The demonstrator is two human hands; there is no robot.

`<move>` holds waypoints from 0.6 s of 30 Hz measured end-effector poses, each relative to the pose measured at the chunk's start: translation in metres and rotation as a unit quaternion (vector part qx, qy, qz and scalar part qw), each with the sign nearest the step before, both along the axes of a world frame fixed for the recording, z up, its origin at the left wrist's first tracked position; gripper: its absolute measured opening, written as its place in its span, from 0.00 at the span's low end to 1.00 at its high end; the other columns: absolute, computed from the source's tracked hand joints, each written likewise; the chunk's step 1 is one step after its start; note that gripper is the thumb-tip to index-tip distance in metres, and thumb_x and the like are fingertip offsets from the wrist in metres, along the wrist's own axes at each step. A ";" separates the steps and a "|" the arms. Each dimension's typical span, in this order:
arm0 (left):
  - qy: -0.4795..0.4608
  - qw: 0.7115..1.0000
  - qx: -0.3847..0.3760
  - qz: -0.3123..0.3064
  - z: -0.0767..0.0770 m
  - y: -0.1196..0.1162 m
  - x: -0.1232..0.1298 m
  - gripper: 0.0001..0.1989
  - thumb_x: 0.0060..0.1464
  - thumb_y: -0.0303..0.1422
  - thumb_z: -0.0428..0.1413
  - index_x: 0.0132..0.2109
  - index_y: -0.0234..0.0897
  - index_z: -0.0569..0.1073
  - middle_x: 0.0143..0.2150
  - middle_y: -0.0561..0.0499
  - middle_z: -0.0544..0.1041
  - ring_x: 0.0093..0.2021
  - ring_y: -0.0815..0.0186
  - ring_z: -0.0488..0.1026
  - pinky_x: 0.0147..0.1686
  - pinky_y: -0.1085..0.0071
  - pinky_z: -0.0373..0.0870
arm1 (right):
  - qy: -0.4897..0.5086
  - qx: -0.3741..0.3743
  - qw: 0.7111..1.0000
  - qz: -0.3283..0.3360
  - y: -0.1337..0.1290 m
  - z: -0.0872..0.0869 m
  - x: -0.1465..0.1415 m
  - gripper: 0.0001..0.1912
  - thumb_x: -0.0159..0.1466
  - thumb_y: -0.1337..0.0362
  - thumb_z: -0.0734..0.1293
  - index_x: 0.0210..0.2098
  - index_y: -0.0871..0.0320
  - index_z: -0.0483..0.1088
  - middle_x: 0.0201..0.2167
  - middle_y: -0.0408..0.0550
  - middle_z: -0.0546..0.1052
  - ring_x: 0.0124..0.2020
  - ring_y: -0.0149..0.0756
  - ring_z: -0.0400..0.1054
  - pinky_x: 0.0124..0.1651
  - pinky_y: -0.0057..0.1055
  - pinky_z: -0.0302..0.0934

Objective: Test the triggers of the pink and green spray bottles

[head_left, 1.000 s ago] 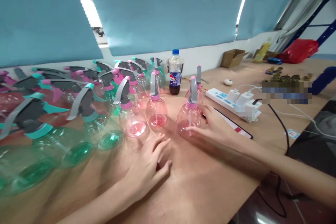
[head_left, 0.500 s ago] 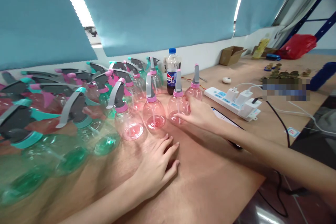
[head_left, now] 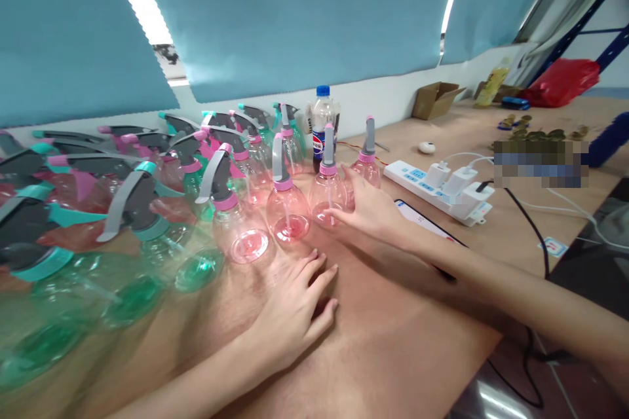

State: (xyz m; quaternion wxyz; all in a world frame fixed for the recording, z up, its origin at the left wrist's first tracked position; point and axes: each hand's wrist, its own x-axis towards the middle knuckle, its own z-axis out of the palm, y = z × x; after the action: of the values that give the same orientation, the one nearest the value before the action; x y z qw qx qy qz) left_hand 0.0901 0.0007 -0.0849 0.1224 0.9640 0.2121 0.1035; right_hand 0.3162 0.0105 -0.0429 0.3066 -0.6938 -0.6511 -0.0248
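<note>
Behind pink sprayer [head_left: 322,195], part-hidden cola bottle [head_left: 319,132]

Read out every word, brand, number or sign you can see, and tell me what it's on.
"可乐", seemingly, on the cola bottle.
"COFF", sideways and partly legible, on a container behind it.
Too small or blurred to read: yellow bottle, power strip, phone, card.

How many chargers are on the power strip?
3: along the long white plastic power strip, a blocky white charger near its middle, another further right, a third at its right end.
</note>
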 end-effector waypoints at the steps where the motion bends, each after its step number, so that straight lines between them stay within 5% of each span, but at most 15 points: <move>1: 0.006 1.000 -0.001 0.001 0.001 0.000 0.000 0.22 0.63 0.35 0.48 0.60 0.30 0.67 0.62 0.35 0.66 0.64 0.47 0.62 0.58 0.47 0.65 | 0.010 0.019 1.000 0.008 -0.004 -0.001 0.004 0.40 0.59 0.54 0.69 0.65 0.57 0.52 0.61 0.61 0.67 0.51 0.58 0.71 0.47 0.50 0.66; 7: 0.018 1.000 0.001 -0.005 0.007 0.001 0.005 0.22 0.63 0.34 0.48 0.60 0.30 0.67 0.61 0.34 0.67 0.63 0.46 0.62 0.58 0.46 0.65 | 0.117 0.084 0.990 -0.001 -0.028 -0.008 0.054 0.14 0.62 0.56 0.67 0.43 0.56 0.71 0.39 0.51 0.78 0.31 0.41 0.73 0.37 0.41 0.68; 11: 0.014 1.000 -0.002 -0.003 0.004 0.002 0.012 0.22 0.62 0.34 0.48 0.60 0.31 0.67 0.62 0.35 0.67 0.63 0.48 0.62 0.59 0.47 0.65 | 0.181 0.069 0.980 -0.044 -0.017 -0.016 0.082 0.25 0.55 0.50 0.72 0.46 0.59 0.69 0.47 0.60 0.74 0.47 0.53 0.71 0.48 0.51 0.66; 18: 0.009 1.000 -0.005 -0.006 0.003 0.001 0.020 0.21 0.63 0.33 0.48 0.61 0.31 0.66 0.62 0.36 0.67 0.64 0.50 0.61 0.60 0.49 0.63 | 0.224 0.026 0.969 0.103 0.022 -0.015 0.079 0.36 0.47 0.55 0.78 0.54 0.52 0.67 0.49 0.50 0.76 0.52 0.49 0.71 0.55 0.47 0.65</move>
State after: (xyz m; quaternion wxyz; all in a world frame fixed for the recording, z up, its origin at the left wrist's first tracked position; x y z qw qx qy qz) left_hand 0.1104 0.0014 -0.0820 0.1260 0.9655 0.2080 0.0932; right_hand 0.3950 0.0322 -0.0582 0.4630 -0.6026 -0.6333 0.1462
